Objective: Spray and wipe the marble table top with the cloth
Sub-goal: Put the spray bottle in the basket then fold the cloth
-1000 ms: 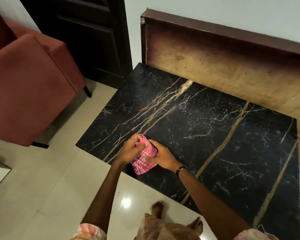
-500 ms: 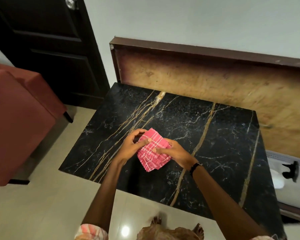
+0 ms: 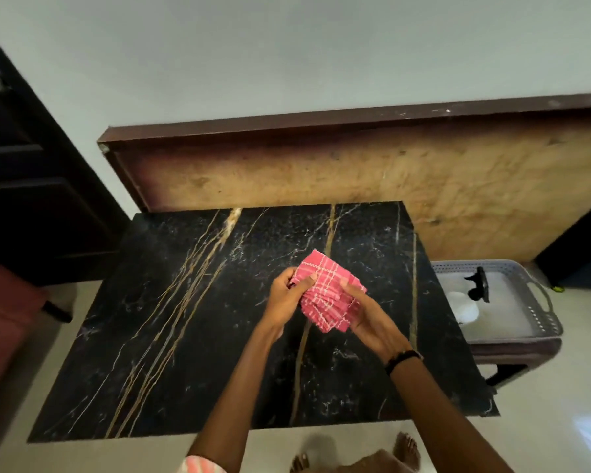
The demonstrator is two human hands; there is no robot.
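Note:
A folded pink cloth with white checks is held above the middle of the black marble table top, which has gold and white veins. My left hand grips the cloth's left edge, thumb on top. My right hand holds its right side from below, with a dark band on the wrist. A white bottle with a black trigger head lies in a grey basket to the right of the table.
A wooden board leans on the wall behind the table. A dark door stands at the left, with a red armchair below it. The basket rests on a low dark stand. My bare feet are on the pale tiled floor.
The view has swung to the right and now faces the table squarely. Both hands carried the cloth from the near left edge toward the table's middle. The basket with the bottle came into view.

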